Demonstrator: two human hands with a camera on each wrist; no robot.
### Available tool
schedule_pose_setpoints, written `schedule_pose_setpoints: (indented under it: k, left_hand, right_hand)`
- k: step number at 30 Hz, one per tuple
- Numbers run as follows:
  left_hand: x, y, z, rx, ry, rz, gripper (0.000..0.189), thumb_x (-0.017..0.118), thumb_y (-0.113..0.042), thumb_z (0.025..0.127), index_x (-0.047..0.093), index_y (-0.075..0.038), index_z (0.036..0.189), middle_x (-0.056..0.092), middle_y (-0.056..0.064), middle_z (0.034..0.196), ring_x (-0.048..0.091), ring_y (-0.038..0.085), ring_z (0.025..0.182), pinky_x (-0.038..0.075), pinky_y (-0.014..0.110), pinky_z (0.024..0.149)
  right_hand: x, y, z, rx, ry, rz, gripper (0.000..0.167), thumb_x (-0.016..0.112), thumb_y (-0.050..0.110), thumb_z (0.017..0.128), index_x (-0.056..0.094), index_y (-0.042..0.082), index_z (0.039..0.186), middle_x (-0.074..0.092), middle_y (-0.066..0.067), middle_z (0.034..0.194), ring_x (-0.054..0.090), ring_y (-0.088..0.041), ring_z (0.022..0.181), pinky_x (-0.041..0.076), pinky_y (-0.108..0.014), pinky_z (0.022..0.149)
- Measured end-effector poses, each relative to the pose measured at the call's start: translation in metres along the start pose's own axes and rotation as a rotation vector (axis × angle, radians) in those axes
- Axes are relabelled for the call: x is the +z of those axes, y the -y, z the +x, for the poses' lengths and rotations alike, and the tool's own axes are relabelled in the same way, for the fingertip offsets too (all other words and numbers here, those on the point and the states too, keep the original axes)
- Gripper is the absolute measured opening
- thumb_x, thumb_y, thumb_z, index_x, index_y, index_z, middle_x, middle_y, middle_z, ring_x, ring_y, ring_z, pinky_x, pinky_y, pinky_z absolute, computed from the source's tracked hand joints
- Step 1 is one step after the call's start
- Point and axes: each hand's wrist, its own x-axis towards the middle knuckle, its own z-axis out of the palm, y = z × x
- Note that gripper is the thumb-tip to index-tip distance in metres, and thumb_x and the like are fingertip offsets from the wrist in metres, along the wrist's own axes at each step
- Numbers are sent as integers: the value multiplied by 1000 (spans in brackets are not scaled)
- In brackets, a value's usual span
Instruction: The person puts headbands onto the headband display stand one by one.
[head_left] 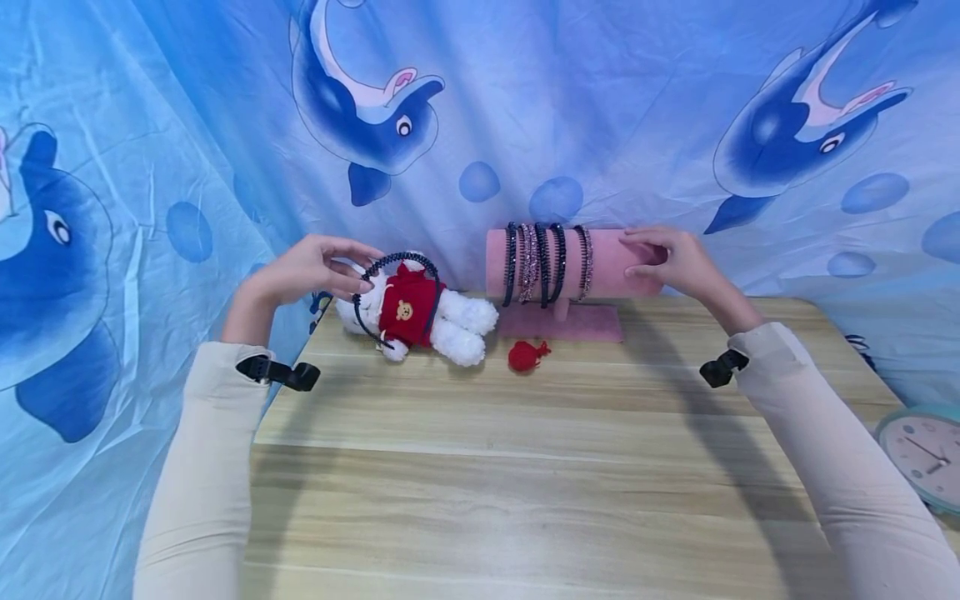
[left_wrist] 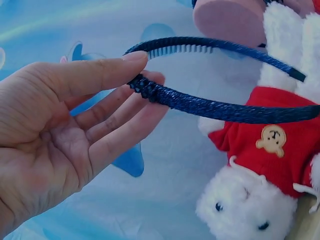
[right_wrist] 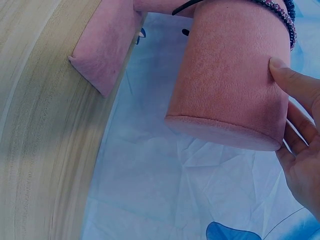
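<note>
My left hand (head_left: 315, 265) pinches a dark, glittery headband (left_wrist: 210, 106) by its curved top between thumb and fingers. The band's open ends point right, above the white plush toy in a red shirt (head_left: 411, 310). At the right end of a pink velvety headband stand (head_left: 609, 260), my right hand (head_left: 671, 260) holds the roll, its thumb on the surface in the right wrist view and some fingertips hidden at the far side. Several beaded headbands (head_left: 543, 268), black and pinkish, hang round the roll's left and middle part.
A small red pouch-like item (head_left: 524, 357) lies before the stand's base (head_left: 600, 325) on the wooden table (head_left: 510, 467). A round clock (head_left: 926, 454) stands at the right edge. Blue dolphin-print cloth (head_left: 510, 100) hangs behind and to the left.
</note>
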Motion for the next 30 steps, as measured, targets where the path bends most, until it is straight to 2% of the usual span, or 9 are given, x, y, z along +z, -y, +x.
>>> schedule_pose_setpoints:
  k: [6, 11, 22, 30]
  left_hand:
    - [9, -7, 9, -5, -81, -31, 55, 74, -8, 93, 56, -12, 145, 59, 15, 131, 71, 10, 95, 65, 28, 83]
    - [17, -10, 18, 11, -161, -67, 55, 76, -12, 92, 58, -16, 144, 56, 11, 136, 70, 9, 100, 65, 29, 84]
    - [37, -10, 44, 72, -269, -203, 54, 78, -6, 89, 62, -13, 140, 63, 12, 128, 69, 9, 100, 66, 29, 81]
    - [61, -13, 67, 98, -336, -288, 54, 79, -4, 87, 64, -12, 138, 65, 8, 121, 69, 12, 96, 67, 31, 76]
  right_hand:
    - [0, 0, 0, -5, -7, -10, 51, 84, 3, 81, 68, 1, 129, 58, -21, 146, 44, -43, 143, 31, -56, 124]
    - [0, 0, 0, -9, -10, -12, 51, 84, 2, 81, 69, 1, 129, 58, -21, 145, 45, -42, 142, 32, -56, 124]
    - [0, 0, 0, -8, -14, -29, 51, 85, 4, 81, 69, 2, 129, 58, -20, 146, 46, -43, 142, 32, -57, 124]
    - [1, 0, -1, -1, -7, -24, 51, 84, 5, 82, 68, 3, 130, 58, -21, 146, 46, -43, 142, 31, -57, 124]
